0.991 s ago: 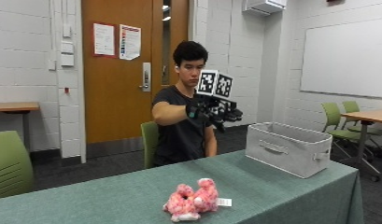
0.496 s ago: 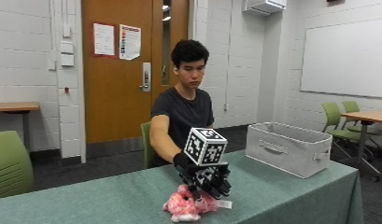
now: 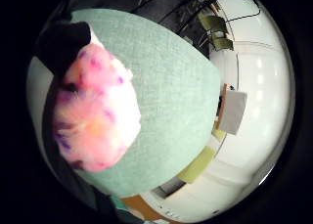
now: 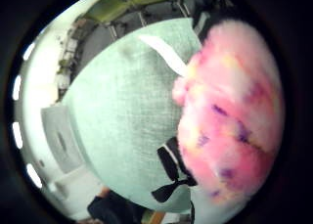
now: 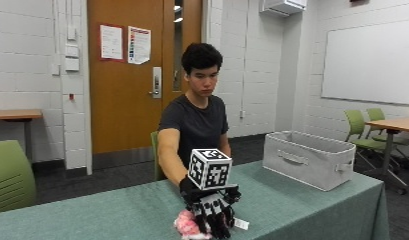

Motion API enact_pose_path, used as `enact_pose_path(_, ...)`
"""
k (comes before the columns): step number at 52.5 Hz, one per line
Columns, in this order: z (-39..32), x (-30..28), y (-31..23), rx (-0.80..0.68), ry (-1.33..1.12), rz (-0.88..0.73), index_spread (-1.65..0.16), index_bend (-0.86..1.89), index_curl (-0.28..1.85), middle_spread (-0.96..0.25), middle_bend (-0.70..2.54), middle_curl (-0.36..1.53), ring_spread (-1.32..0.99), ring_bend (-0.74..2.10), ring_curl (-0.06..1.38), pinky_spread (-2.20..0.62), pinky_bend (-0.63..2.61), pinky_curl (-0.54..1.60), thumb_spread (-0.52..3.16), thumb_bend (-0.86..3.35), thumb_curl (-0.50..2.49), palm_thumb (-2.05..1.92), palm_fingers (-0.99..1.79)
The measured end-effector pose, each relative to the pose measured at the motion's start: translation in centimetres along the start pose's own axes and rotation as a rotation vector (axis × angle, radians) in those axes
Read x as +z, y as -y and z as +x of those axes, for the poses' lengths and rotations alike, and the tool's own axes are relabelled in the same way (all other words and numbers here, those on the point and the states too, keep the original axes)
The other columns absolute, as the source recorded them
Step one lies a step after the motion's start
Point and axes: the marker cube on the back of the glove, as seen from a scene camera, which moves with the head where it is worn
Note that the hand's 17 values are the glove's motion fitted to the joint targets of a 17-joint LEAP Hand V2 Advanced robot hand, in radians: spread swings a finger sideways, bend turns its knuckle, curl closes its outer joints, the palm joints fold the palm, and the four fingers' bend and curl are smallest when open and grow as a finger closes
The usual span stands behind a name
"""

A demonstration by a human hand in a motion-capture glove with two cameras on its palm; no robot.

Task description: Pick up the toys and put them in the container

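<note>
Pink fuzzy plush toy with purple spots sits on the green cloth-covered table, and the black-gloved right hand is down over it, fingers draped across the top; can't tell if they're actually gripping. Grey fabric container stands well apart.

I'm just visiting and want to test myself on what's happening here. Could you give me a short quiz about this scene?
1. True or false: the black-gloved right hand is down on the fluffy pink plush toy.
2. What covers the table? A) green cloth B) bare wood C) white paper
3. Fill in: the grey fabric container with a handle stands on the table, apart from the toy, and its top is ____.

Key: 1 true. 2 A. 3 open.
</note>
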Motion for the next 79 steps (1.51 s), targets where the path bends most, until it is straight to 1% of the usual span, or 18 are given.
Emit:
enact_pose_path(6,-0.5,-0.6,0.3,0.000,0.012,0.061,-0.39,0.50,0.30,-0.23,0.24,0.27,-0.46,0.52,0.34,-0.19,0.63,0.28,1.12,0.03,0.32,0.18,0.64)
enact_pose_path(7,-0.6,-0.7,0.3,-0.004,0.003,0.066,-0.39,0.51,0.30,-0.24,0.24,0.28,-0.48,0.54,0.35,-0.20,0.62,0.28,1.13,0.03,0.33,0.19,0.66)
enact_pose_path(8,-0.7,-0.8,0.3,-0.009,-0.007,0.069,-0.39,0.55,0.33,-0.26,0.25,0.28,-0.49,0.60,0.37,-0.21,0.60,0.27,1.16,0.07,0.34,0.26,0.78)
enact_pose_path(12,-1.2,-1.2,0.4,-0.024,-0.055,0.083,-0.38,0.53,0.35,-0.30,0.27,0.29,-0.52,0.69,0.39,-0.26,0.60,0.28,1.18,0.14,0.39,0.41,0.90)
enact_pose_path(15,-1.5,-1.4,0.3,-0.023,-0.069,0.092,-0.38,0.46,0.35,-0.33,0.30,0.31,-0.52,0.74,0.42,-0.31,0.68,0.30,1.12,0.18,0.44,0.51,0.99)
enact_pose_path(17,-1.7,-1.5,0.3,-0.017,-0.064,0.092,-0.37,0.40,0.35,-0.35,0.37,0.34,-0.51,0.76,0.43,-0.35,0.69,0.31,1.08,0.20,0.48,0.57,1.11)
enact_pose_path(25,-2.2,-1.7,-0.2,-0.004,-0.009,0.062,-0.36,0.31,0.37,-0.39,0.57,0.43,-0.49,0.89,0.49,-0.42,0.67,0.33,0.94,0.23,0.58,0.67,1.22)
enact_pose_path(29,-2.8,-2.2,-0.9,-0.003,0.042,0.005,-0.37,0.34,0.39,-0.39,0.65,0.46,-0.48,0.93,0.51,-0.44,0.68,0.34,0.88,0.23,0.62,0.68,1.26)
enact_pose_path(33,-3.6,-3.2,-1.7,-0.013,0.066,-0.057,-0.36,0.42,0.43,-0.38,0.72,0.50,-0.47,0.94,0.52,-0.44,0.71,0.35,0.81,0.22,0.66,0.66,1.30)
enact_pose_path(36,-4.7,-5.0,-2.6,-0.023,0.075,-0.067,-0.33,0.49,0.47,-0.37,0.76,0.52,-0.47,0.96,0.53,-0.45,0.73,0.36,0.75,0.22,0.70,0.65,1.33)
enact_pose_path(41,-7.4,-10.2,-4.2,-0.049,0.082,-0.015,-0.31,0.58,0.52,-0.35,0.84,0.55,-0.45,0.97,0.54,-0.46,0.76,0.37,0.66,0.21,0.74,0.63,1.32)
enact_pose_path(52,-15.6,-21.7,-7.3,-0.161,0.070,0.159,-0.27,0.64,0.59,-0.32,0.92,0.57,-0.43,1.03,0.57,-0.46,0.83,0.39,0.50,0.21,0.84,0.62,1.25)
enact_pose_path(57,-22.2,-27.7,-9.5,-0.246,0.051,0.257,-0.26,0.65,0.61,-0.31,0.93,0.58,-0.43,1.07,0.58,-0.46,0.84,0.40,0.45,0.21,0.87,0.61,1.24)
enact_pose_path(61,-27.6,-31.3,-11.3,-0.322,0.049,0.312,-0.25,0.65,0.62,-0.31,0.94,0.58,-0.42,1.10,0.58,-0.46,0.85,0.40,0.42,0.21,0.90,0.60,1.23)
enact_pose_path(66,-34.6,-34.4,-13.8,-0.415,0.050,0.364,-0.24,0.65,0.64,-0.31,0.95,0.58,-0.41,1.12,0.58,-0.46,0.85,0.40,0.38,0.21,0.94,0.59,1.22)
enact_pose_path(72,-41.0,-36.4,-15.5,-0.511,0.024,0.413,-0.24,0.65,0.66,-0.30,0.96,0.58,-0.41,1.12,0.58,-0.45,0.87,0.40,0.34,0.22,0.97,0.58,1.21)
enact_pose_path(79,-51.9,-38.2,-19.1,-0.673,0.171,0.393,-0.24,0.65,0.68,-0.30,0.98,0.58,-0.41,1.11,0.58,-0.46,0.88,0.40,0.31,0.23,1.02,0.57,1.20)
